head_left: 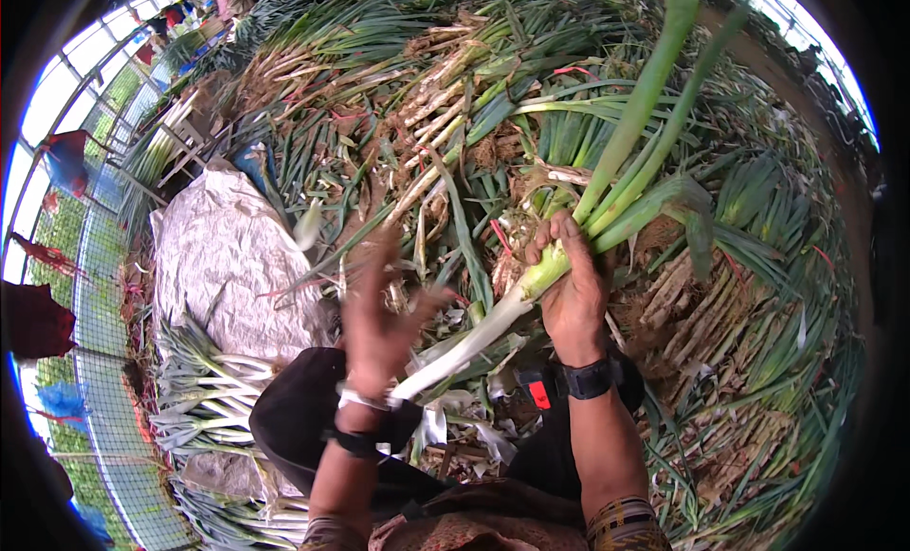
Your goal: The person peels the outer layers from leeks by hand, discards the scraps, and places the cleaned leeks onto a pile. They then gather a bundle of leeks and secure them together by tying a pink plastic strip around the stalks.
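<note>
My right hand [576,290] is closed round a thick green onion [474,347], gripping it where the white stalk turns green. Its long leaves [633,139] rise to the upper right, one of them bent over, and the pale stalk slants down to the lower left. My left hand [379,324] is beside the stalk, blurred by motion, with thumb and fingers apart and nothing visible in it. A pale scrap of leaf [308,224], also blurred, shows above and left of that hand.
Cleaned green onions [213,399] with white stalks lie at the left beside a crumpled whitish sack [232,267]. Heaps of uncleaned, earthy onions [701,300] spread at the right and at the far side [441,91]. A mesh fence [123,361] runs along the left edge.
</note>
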Demonstrator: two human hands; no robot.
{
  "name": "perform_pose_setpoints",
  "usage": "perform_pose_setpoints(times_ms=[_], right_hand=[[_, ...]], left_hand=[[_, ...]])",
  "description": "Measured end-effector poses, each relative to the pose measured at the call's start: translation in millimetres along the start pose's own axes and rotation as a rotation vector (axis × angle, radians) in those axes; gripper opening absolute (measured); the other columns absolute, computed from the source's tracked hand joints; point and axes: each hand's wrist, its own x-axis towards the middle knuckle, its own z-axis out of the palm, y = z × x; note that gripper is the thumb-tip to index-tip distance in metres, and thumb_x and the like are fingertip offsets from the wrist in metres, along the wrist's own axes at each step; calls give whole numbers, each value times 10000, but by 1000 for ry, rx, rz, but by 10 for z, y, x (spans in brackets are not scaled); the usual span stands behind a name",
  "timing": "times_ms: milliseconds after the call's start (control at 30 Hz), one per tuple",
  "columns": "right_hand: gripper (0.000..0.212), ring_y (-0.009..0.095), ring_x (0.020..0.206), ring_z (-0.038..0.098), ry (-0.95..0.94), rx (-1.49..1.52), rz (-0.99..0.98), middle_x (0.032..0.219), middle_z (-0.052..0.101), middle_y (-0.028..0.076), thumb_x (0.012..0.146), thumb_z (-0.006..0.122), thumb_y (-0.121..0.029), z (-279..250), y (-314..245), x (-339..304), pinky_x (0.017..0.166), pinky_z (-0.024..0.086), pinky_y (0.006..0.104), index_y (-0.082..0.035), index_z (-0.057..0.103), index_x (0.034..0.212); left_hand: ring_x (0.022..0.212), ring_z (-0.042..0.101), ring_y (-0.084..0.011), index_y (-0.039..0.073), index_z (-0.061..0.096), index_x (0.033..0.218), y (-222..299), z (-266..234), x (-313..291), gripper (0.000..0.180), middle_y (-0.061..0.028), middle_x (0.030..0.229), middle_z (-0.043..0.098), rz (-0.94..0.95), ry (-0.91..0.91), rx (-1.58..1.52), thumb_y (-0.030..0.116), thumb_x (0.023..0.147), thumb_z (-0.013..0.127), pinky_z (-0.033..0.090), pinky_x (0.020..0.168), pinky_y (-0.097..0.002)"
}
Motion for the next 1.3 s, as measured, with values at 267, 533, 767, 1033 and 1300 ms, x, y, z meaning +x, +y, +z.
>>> perform_pose_setpoints(times_ms=[267, 533, 767, 1033, 1300], right_hand=[[139, 139, 716, 418, -71, -136, 36, 776, 404, 37, 889, 451, -162, -16, 55, -23, 612, 383, 263, -29, 440, 848], [136, 132, 709, 448, -227, 164, 113, 758, 461, 45, 873, 496, -163, -41, 34, 8, 602, 399, 277, -29, 473, 868], [107, 130, 681, 446, -136, 48, 160, 737, 448, 40, 871, 499, -124, -32, 117, -14, 573, 395, 274, -28, 467, 836], [242, 141, 603, 401, -278, -96, 226, 724, 406, 26, 892, 429, -252, 25, 28, -61, 574, 353, 260, -63, 380, 749], [728, 84, 449, 420, -502, 400, 296, 636, 430, 14, 805, 480, -556, -31, -54, 4, 321, 368, 192, -170, 221, 1366]], left_hand=[[673, 515, -210, 79, 605, 830, 167, 513, -88, 184, -32, 638, 526, 509, -131, 572, 163, 677, 662, 394, 737, -345], [666, 558, -71, -22, 619, 870, -61, 355, -154, 191, -81, 722, 627, -357, -284, -215, 157, 839, 562, 447, 616, -239], [572, 568, -258, 34, 627, 843, 230, 410, -105, 203, -85, 680, 600, 315, -261, 381, 75, 652, 681, 456, 536, -314], [588, 555, -64, 16, 647, 822, 36, 249, -115, 136, -84, 686, 632, -22, -323, 159, 64, 695, 647, 430, 539, -204], [639, 491, -91, 17, 577, 899, -438, 210, -263, 250, -4, 706, 530, -757, -201, -549, 239, 838, 481, 408, 595, -236]])
